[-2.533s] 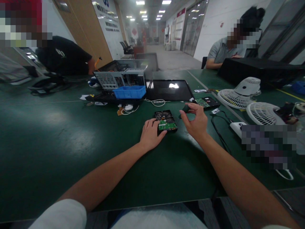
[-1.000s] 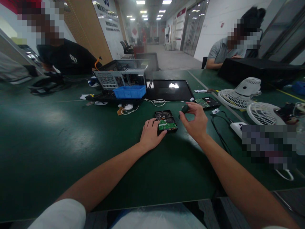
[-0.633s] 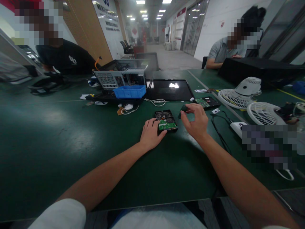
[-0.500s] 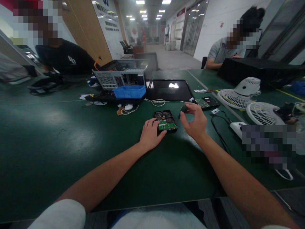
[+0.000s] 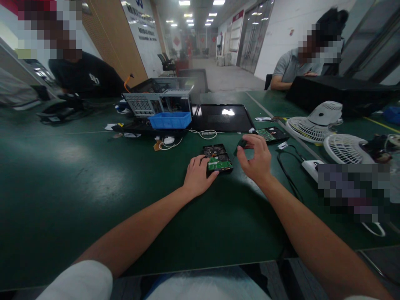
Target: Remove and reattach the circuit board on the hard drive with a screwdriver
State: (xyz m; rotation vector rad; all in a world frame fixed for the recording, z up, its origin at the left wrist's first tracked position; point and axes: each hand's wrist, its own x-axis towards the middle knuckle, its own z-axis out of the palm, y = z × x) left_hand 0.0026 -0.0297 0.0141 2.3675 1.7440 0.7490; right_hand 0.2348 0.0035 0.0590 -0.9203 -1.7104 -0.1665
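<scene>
A hard drive (image 5: 218,155) lies on the green table (image 5: 150,175), its green circuit board (image 5: 220,163) facing up. My left hand (image 5: 197,177) steadies it from the left: the fingers rest over its left edge and the thumb touches the near edge. Just right of the drive, my right hand (image 5: 256,160) is raised with thumb and fingertips pinched on a small dark object (image 5: 240,146). Something thin seems to point down from that object toward the drive's right side; its kind is too small and dark to make out.
Behind the drive are a blue bin (image 5: 170,120), an open computer case (image 5: 143,104) and a black panel (image 5: 223,118). To the right lie another drive with a circuit board (image 5: 271,134), black cables (image 5: 286,171), a power strip (image 5: 310,167) and white fans (image 5: 312,127). Two people sit across the table.
Both hands stay almost where they were. The dark object in my right hand has turned or tilted very slightly; the hard drive has not moved.
</scene>
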